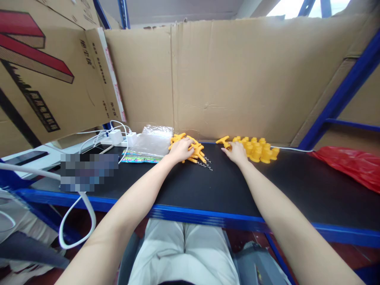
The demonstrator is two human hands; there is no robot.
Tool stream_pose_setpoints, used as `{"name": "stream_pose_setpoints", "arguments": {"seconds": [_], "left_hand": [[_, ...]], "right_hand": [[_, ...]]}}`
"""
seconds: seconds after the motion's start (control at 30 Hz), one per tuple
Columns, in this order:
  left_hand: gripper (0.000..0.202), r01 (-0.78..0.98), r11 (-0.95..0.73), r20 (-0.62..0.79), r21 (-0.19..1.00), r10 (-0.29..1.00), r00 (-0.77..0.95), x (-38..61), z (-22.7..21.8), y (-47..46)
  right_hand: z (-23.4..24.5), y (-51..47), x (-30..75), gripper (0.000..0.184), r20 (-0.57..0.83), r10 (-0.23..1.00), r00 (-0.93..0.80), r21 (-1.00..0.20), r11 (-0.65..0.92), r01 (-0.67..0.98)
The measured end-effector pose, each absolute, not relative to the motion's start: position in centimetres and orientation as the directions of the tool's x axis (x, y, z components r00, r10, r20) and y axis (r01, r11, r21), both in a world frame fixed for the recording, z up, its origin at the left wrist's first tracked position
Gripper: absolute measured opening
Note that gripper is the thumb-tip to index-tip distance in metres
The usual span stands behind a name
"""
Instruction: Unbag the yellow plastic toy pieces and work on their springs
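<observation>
At the back of the black shelf top (192, 190), my left hand (181, 149) lies over a heap of yellow T-handled corkscrews (198, 149). Its fingers are bent around a handle in the heap, and the hand covers part of the pile. Silver spiral tips (208, 165) stick out toward the front right. My right hand (237, 152) pinches a yellow corkscrew (223, 140) between thumb and fingers, its T-shaped handle pointing left. Just right of this hand, several yellow hollow corkscrew bodies (257, 150) stand upright in a close group, partly hidden by the hand.
A clear plastic bag (152, 140) lies on a colourful printed packet (139, 157) left of the heap. White chargers (115, 137) and cables crowd the left end. Cardboard (237, 79) walls the back. A red plastic bag (350, 164) lies at the right, near a blue post (335, 91).
</observation>
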State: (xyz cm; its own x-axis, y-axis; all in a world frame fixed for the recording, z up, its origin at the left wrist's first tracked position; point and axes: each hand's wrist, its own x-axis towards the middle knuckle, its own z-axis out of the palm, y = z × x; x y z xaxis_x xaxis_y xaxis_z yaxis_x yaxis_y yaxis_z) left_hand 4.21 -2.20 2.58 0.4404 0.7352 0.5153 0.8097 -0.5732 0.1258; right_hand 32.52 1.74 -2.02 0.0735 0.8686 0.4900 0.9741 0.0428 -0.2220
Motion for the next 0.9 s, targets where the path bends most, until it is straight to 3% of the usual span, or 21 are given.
{"name": "stream_pose_setpoints", "arguments": {"seconds": [0.2, 0.33, 0.47, 0.7, 0.9], "left_hand": [[0.022, 0.806, -0.588, 0.506, 0.063, 0.715, 0.482, 4.8, 3.1, -2.9], [0.022, 0.788, -0.613, 0.486, 0.059, 0.707, 0.514, 5.2, 3.5, -3.5], [0.024, 0.753, -0.657, 0.409, 0.008, 0.69, 0.598, 5.2, 4.3, -4.1], [0.015, 0.795, -0.607, 0.174, 0.002, 0.783, 0.597, 5.2, 5.9, -5.7], [0.028, 0.834, -0.55, 0.008, -0.046, 0.835, 0.551, 5.0, 6.0, -5.9]], "right_hand": [[-1.6, 1.1, 31.7, 0.044, 0.46, 0.884, 0.08, -0.136, -0.019, 0.991], [0.0, 0.2, 31.7, 0.043, 0.516, 0.853, 0.073, -0.107, -0.021, 0.994], [2.9, -1.3, 32.9, 0.038, 0.544, 0.806, 0.232, -0.134, -0.19, 0.973], [5.7, -2.9, 35.4, 0.035, 0.356, 0.802, 0.48, -0.109, -0.474, 0.874], [5.3, -3.0, 35.0, 0.034, 0.192, 0.843, 0.502, -0.039, -0.504, 0.863]]}}
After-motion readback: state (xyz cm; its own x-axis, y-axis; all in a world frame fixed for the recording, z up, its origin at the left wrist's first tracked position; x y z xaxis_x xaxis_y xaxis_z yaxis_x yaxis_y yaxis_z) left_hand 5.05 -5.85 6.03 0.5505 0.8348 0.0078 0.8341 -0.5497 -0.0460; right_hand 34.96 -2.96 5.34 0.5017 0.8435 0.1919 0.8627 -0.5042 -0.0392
